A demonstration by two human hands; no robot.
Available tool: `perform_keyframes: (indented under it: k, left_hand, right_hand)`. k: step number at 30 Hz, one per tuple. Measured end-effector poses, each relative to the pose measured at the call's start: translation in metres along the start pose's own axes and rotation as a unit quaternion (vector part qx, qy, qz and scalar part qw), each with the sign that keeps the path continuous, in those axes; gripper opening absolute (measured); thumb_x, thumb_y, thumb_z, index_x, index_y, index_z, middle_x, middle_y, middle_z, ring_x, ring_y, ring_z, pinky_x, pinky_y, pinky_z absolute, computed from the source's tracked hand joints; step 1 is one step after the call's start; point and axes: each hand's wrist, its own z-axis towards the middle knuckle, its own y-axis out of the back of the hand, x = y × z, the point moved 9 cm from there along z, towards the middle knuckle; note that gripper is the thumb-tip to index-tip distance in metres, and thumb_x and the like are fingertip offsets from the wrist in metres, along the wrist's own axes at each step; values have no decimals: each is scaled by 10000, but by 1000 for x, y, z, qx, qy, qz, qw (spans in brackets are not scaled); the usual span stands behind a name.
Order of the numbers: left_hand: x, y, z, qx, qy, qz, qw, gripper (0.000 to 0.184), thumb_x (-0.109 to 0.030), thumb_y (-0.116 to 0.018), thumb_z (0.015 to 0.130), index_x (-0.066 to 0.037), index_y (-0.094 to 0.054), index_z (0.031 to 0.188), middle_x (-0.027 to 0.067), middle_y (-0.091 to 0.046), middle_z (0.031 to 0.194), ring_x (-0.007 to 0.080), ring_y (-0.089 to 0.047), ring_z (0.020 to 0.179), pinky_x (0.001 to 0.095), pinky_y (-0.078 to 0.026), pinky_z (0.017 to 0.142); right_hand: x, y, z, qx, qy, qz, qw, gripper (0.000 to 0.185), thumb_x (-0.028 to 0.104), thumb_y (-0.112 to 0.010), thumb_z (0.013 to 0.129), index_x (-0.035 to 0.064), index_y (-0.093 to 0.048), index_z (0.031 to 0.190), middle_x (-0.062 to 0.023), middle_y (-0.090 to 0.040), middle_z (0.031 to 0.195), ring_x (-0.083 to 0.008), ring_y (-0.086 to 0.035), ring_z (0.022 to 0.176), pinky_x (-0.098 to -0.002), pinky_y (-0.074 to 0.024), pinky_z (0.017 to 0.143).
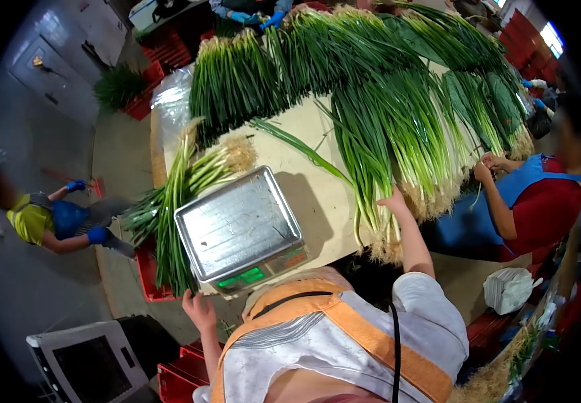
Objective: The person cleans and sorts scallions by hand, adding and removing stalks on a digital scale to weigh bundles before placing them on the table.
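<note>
My right hand point(394, 202) is closed round the pale stalks of some green onions point(365, 195) near the table's front edge, their roots pointing toward me. Low on the left, my left hand point(199, 311) is held with fingers apart and nothing in it. Just above it hang the leaf tips of another bunch of green onions point(175, 201), which lies by the left side of the scale. Between my hands stands the scale point(240, 225), with a bare metal pan and a lit green display.
Rows of green onions point(236, 80) cover the far side of the table point(304, 144). A co-worker in a blue apron point(522, 195) stands at the right, and another person point(48, 215) is at the left. Red crates point(186, 373) stand low at the left.
</note>
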Motion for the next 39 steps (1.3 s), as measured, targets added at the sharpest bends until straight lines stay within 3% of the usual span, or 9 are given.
perform_keyframes:
  k: [4, 7, 13, 21, 25, 27, 29, 35, 39]
  left_hand:
    - [12, -1, -17, -6, 3, -4, 1000, 283, -27, -628, 684, -55, -582, 962, 226, -437, 1221, 397, -420, 1109, 463, -346, 925]
    - [3, -5, -17, 12, -7, -14, 1000, 284, -25, -626, 682, -56, -582, 961, 222, -442, 1212, 396, -422, 1103, 462, -343, 927]
    - [-98, -20, 43, 46, -93, -94, 990, 335, -37, -653, 719, -61, -572, 1043, 183, -456, 1217, 367, -429, 1111, 431, -346, 926]
    - [-267, -53, 92, 13, -366, 46, 929, 539, -129, -614, 742, -204, -462, 1253, 95, -388, 1371, 255, -372, 1263, 529, -146, 1044]
    - [-237, -85, 137, 152, -254, 147, 944, 683, -219, -739, 644, -183, -454, 1264, 117, -360, 1380, 265, -298, 1309, 567, -140, 1056]
    - [-195, -114, 141, 220, -208, 103, 947, 666, -276, -792, 577, -126, -499, 1156, 95, -555, 1061, 266, -509, 1059, 497, -324, 964]
    - [-191, -107, 132, 136, -289, 77, 945, 645, -282, -802, 559, -123, -520, 1117, 70, -569, 897, 271, -544, 859, 423, -387, 782]
    - [-184, -114, 136, 176, -248, 101, 947, 603, -339, -784, 600, -113, -526, 1095, 78, -568, 903, 277, -543, 856, 414, -388, 773]
    - [-201, -102, 140, 153, -272, 91, 946, 796, -419, -795, 562, -128, -467, 1228, 85, -549, 973, 264, -529, 905, 425, -373, 809]
  right_hand:
    - [-18, -21, -23, 138, -53, 74, 986, 823, 28, -694, 618, 8, -325, 1354, -192, -473, 1264, -296, -442, 1186, -354, -350, 981]
    - [8, -43, -40, 54, 20, 107, 993, 737, 8, -681, 625, -12, -381, 1298, -165, -533, 1162, -270, -533, 1036, -343, -406, 903]
    - [176, -66, -152, 153, 66, 75, 983, 786, 39, -696, 621, -40, -335, 1315, -213, -519, 1191, -304, -515, 1086, -364, -423, 925]
    - [244, -174, -191, 215, 470, -204, 832, 622, 70, -604, 671, 72, -421, 1265, -176, -572, 973, -322, -586, 908, -387, -489, 759]
    - [234, -231, -190, 163, 576, -253, 760, 545, 59, -580, 667, 103, -493, 1203, -111, -569, 969, -286, -577, 919, -414, -455, 786]
    - [231, -238, -192, 143, 583, -242, 762, 530, 79, -594, 669, 109, -505, 1191, -100, -561, 991, -275, -556, 969, -422, -432, 829]
    - [228, -225, -186, 156, 554, -208, 791, 489, 188, -653, 723, 108, -526, 1188, -97, -551, 1114, -261, -499, 1084, -395, -372, 950]
    - [173, -118, -97, 33, 265, -38, 963, 562, 463, -496, 879, 94, -453, 1301, -148, -460, 1315, -277, -403, 1235, -400, -253, 1078]
    - [123, -160, -87, 165, 57, 179, 968, 672, 572, -325, 904, 110, -307, 1392, -140, -320, 1419, -279, -278, 1322, -407, -203, 1097]
